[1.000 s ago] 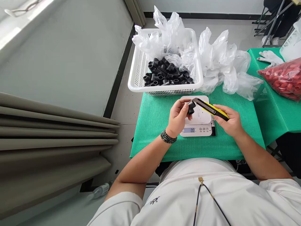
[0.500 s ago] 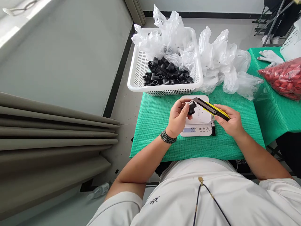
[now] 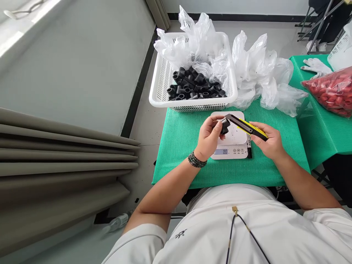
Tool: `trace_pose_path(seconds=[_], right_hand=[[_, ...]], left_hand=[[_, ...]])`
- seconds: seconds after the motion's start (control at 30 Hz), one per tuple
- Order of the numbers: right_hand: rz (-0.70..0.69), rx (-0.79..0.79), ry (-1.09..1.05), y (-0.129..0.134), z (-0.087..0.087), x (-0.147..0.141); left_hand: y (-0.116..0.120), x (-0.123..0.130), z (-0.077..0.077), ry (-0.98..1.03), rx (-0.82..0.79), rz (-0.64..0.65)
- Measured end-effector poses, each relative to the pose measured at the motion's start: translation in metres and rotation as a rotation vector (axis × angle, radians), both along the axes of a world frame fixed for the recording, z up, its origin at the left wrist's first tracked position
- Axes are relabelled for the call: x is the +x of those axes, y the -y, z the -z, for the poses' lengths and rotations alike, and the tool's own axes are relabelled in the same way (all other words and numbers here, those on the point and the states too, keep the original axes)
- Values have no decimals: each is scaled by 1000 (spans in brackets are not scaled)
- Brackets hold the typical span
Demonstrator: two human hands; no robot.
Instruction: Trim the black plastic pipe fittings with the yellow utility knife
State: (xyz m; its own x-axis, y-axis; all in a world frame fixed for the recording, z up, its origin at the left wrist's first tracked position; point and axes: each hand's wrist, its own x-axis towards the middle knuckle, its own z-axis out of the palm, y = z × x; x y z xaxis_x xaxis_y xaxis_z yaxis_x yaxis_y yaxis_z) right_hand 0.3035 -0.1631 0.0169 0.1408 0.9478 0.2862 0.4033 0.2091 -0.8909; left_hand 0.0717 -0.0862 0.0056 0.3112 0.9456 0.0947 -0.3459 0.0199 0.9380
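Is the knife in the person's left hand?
No, the right hand holds the knife, while the left hand holds a black pipe piece.

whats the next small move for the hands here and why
Probably a short, light stroke of the utility knife along the rim of the black fitting, angled away from the left hand. The right hand grips the knife's handle, its tip at or very near that rim, while the left hand pinches the fitting close by. Contact is too small to tell.
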Motion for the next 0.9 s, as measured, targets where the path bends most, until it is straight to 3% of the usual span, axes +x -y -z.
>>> trace_pose_path(seconds=[0.9], right_hand=[[3,-73,-19,-1,1,1]], left_hand=[[1,1,-1,-13,-11,0]])
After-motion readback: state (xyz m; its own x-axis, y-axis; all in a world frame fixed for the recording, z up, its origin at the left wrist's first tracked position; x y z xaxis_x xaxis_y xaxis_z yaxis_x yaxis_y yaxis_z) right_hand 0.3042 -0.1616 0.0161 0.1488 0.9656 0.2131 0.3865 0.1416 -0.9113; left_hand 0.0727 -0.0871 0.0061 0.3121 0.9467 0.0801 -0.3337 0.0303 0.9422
